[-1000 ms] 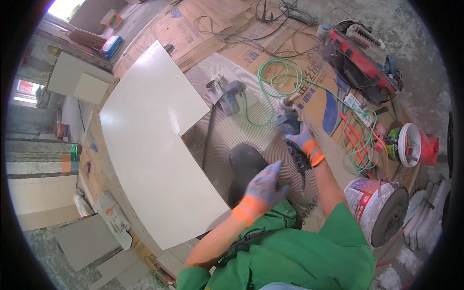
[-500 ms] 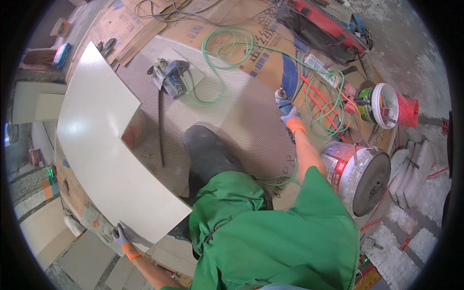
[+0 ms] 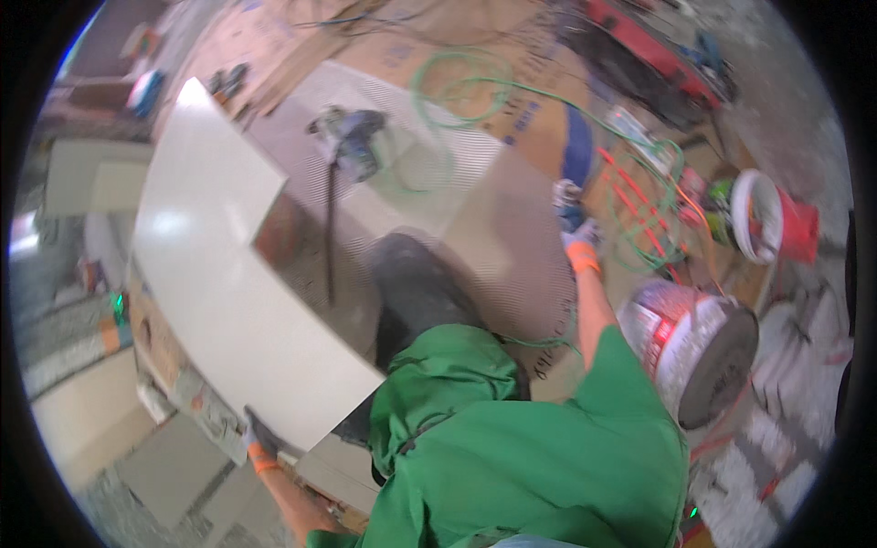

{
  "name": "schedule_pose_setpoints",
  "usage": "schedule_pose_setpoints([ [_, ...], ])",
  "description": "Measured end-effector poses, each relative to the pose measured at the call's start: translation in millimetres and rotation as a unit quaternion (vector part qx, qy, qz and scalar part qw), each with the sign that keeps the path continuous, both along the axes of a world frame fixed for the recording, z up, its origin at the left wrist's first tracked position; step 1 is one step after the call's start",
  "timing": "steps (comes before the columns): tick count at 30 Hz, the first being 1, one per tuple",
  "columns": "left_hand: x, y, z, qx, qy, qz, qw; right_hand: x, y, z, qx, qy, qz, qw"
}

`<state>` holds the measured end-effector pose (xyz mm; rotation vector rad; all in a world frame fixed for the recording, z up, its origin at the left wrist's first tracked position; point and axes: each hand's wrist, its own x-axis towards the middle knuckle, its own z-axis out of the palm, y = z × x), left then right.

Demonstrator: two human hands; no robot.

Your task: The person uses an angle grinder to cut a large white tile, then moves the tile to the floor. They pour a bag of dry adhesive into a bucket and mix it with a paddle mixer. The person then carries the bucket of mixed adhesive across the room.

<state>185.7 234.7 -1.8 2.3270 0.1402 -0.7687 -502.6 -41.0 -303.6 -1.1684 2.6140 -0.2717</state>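
Note:
A large glossy white tile point(image 3: 219, 256), with a notch cut out of its right side, stretches along my left. My left hand point(image 3: 259, 437), in a grey glove with an orange cuff, grips the tile's lower edge. Away on the right, my right hand point(image 3: 583, 243) is closed round a small angle grinder point(image 3: 570, 208) with a metal head and blue body. Its disc is too blurred to make out. Beneath the grinder lies a ribbed tile back point(image 3: 525, 237). My dark trouser leg point(image 3: 411, 274) is bent between the two hands.
A blue-and-grey power saw point(image 3: 352, 142) rests beyond my leg, near a thin dark bar point(image 3: 330, 237). Green cord point(image 3: 457, 82) loops over cardboard point(image 3: 530, 78). At right stand a mortar bucket point(image 3: 685, 342) and a smaller white pail point(image 3: 756, 217). A red-and-black tool bag point(image 3: 639, 59) sits far right.
The whole view has shifted, so everything appears farther right, and it has blurred. Both hands keep their holds on the tile and the grinder.

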Motion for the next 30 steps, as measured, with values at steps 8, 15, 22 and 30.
schedule_pose_setpoints([
  [8,-113.7,-16.5,-12.1,-0.027,-0.074,0.001,0.997,138.2,37.2,77.9,-0.060,-0.511,0.055,0.856],
  [15,-201.4,-53.0,-23.8,-0.170,0.042,0.021,0.984,209.2,51.4,172.0,-0.142,-0.455,0.453,0.754],
  [22,-268.2,-112.6,-7.4,-0.214,0.315,0.027,0.924,243.0,49.1,241.2,-0.166,-0.484,0.431,0.743],
  [30,-282.3,-147.7,41.5,-0.231,-0.091,-0.599,0.761,251.9,-14.3,284.5,-0.149,-0.572,0.243,0.769],
])
